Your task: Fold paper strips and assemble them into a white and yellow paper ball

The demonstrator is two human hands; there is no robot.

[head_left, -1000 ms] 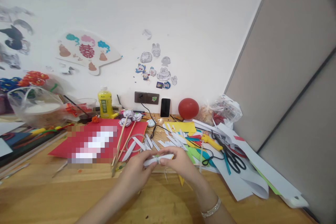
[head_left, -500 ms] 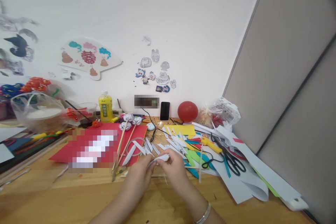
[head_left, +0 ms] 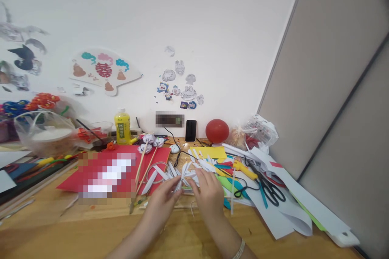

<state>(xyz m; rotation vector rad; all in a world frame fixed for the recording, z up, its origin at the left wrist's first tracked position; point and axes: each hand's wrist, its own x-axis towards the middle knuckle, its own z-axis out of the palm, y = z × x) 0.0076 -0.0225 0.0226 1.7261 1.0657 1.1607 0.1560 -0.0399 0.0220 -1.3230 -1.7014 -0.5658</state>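
A folded white paper piece (head_left: 183,176), with points fanning out from a gathered middle, is held above the table. My left hand (head_left: 164,196) pinches its lower left side between thumb and fingers. On the other side my right hand (head_left: 209,190) is closed at the paper's right edge, fingers bent over it; the exact contact is partly hidden. Just behind the hands lie loose folded white paper strips (head_left: 206,165). White paper flowers (head_left: 146,147) on wooden sticks (head_left: 140,166) rest to the left on a red sheet (head_left: 152,151).
To the right lie a yellow glue gun (head_left: 244,169), black-handled scissors (head_left: 272,194) and white sheets (head_left: 281,214). Along the wall stand a yellow bottle (head_left: 122,127), a phone (head_left: 191,130) and a red balloon (head_left: 217,130). A black cable (head_left: 175,139) runs between them.
The white paper between my hands has spread from a narrow folded shape into a fan of points. My right hand has shifted slightly right, and the hands are farther apart.
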